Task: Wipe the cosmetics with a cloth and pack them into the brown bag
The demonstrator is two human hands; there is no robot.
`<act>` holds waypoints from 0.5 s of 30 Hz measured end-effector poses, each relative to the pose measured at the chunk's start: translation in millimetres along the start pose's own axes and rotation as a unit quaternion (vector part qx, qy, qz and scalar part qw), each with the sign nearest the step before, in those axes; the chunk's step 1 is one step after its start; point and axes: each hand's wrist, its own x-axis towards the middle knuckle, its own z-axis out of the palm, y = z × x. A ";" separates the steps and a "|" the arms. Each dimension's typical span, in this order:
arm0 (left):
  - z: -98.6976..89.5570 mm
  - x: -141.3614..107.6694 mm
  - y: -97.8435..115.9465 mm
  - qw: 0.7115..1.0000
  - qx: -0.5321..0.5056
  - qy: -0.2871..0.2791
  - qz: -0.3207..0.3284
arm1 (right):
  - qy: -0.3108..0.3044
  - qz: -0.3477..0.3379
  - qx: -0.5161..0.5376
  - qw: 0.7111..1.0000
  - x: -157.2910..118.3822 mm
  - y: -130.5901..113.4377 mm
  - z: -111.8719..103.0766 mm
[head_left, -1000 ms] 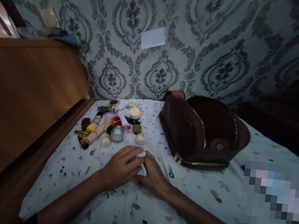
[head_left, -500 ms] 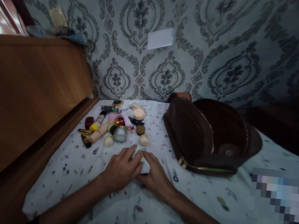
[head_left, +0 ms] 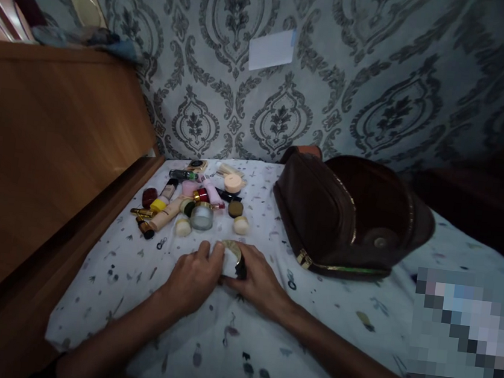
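Observation:
In front of me on the printed sheet, my right hand (head_left: 262, 281) is closed around a small round jar (head_left: 233, 250) with a pale greenish-gold top and a dark side. White material (head_left: 228, 266), like a tissue or wipe, shows against the jar between my hands. My left hand (head_left: 194, 273) is closed with its fingertips at the jar's left side, and part of the white material is hidden behind them. Just beyond my hands lie a frosted glass jar (head_left: 202, 217), a cream-lidded small jar (head_left: 241, 225) and another pale small jar (head_left: 183, 226).
Several cosmetics cluster farther back, among them a beige tube (head_left: 166, 214), a pink tube (head_left: 211, 192) and a round compact (head_left: 233, 182). A dark brown zipped bag (head_left: 322, 215) stands at the right. Along the left runs a wooden furniture panel (head_left: 58, 130); patterned wallpaper (head_left: 282, 119) rises behind.
My hands have shifted slightly left and turned the held jar, so its greenish-gold top and dark side now show. Before, mostly white material was visible. The view has tilted slightly down.

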 end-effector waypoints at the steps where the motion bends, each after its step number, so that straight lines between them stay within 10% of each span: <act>1: 1.2 -2.3 -0.5 1.000 0.008 0.001 0.003 | 0.000 -0.001 -0.002 1.000 0.1 0.3 0.0; 15: 8.7 -31.6 -6.9 0.992 -0.001 0.086 0.087 | 0.001 -0.022 -0.008 1.000 0.1 0.4 -0.3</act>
